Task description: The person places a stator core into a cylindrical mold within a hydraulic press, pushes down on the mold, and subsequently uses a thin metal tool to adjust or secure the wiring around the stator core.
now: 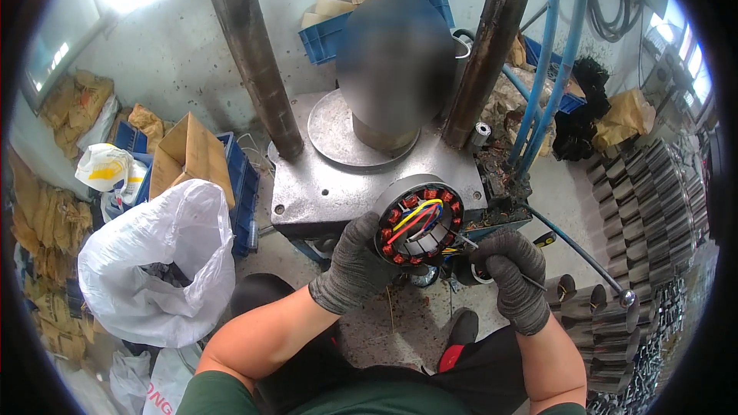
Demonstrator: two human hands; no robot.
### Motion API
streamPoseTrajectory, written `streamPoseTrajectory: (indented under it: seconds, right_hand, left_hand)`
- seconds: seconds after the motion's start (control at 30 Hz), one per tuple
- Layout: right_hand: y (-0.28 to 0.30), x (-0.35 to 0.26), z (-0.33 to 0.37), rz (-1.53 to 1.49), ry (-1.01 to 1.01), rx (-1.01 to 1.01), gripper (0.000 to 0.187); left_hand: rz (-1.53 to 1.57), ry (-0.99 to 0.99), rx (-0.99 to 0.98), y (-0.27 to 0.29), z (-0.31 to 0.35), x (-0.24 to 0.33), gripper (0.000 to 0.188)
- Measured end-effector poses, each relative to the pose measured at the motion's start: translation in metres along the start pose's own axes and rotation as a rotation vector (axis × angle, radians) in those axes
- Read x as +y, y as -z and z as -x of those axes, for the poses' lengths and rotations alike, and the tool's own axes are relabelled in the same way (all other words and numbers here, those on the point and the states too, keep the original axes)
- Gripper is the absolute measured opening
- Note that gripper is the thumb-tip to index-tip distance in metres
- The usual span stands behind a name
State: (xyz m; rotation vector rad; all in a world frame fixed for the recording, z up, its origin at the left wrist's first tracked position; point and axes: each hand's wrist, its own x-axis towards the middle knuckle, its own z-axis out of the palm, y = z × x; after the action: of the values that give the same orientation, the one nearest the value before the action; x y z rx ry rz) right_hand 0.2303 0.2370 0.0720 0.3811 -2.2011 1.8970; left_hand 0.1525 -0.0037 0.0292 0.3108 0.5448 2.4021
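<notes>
My left hand (355, 267), in a grey knit glove, grips a round motor stator (415, 183) by its left side, tilted so its inside faces me. Copper-red windings ring its inner edge, and yellow, red and blue wires (419, 217) lie loose across the opening. My right hand (513, 269), also gloved, is closed round a thin metal rod (535, 284). One end of the rod reaches the stator's right rim; the other sticks out below the fingers. Whether the rod's tip touches the windings I cannot tell.
Ahead stands a machine with a metal table (307, 192), a round plate (327, 134) and two steel columns (254, 54). A ball-ended lever (588, 257) slants at right, near stacked metal cylinders (646, 192). At left are a white sack (154, 261) and a cardboard box (188, 155).
</notes>
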Motion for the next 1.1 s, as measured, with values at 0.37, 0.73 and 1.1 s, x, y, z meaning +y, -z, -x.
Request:
streamPoseTrajectory:
  seconds: [0.37, 0.73, 1.1]
  right_hand:
    - [-0.014, 0.016, -0.015, 0.606, 0.353, -0.087, 0.009]
    - [-0.003, -0.008, -0.006, 0.35, 0.223, -0.053, 0.011]
    - [0.0, 0.006, -0.001, 0.157, 0.08, 0.004, 0.012]
  left_hand:
    - [-0.196, 0.009, -0.023, -0.01, 0.005, -0.007, 0.089]
    - [0.048, -0.018, 0.089, -0.001, -0.004, -0.007, 0.082]
    - [0.023, 0.033, 0.111, 0.002, -0.003, -0.007, 0.094]
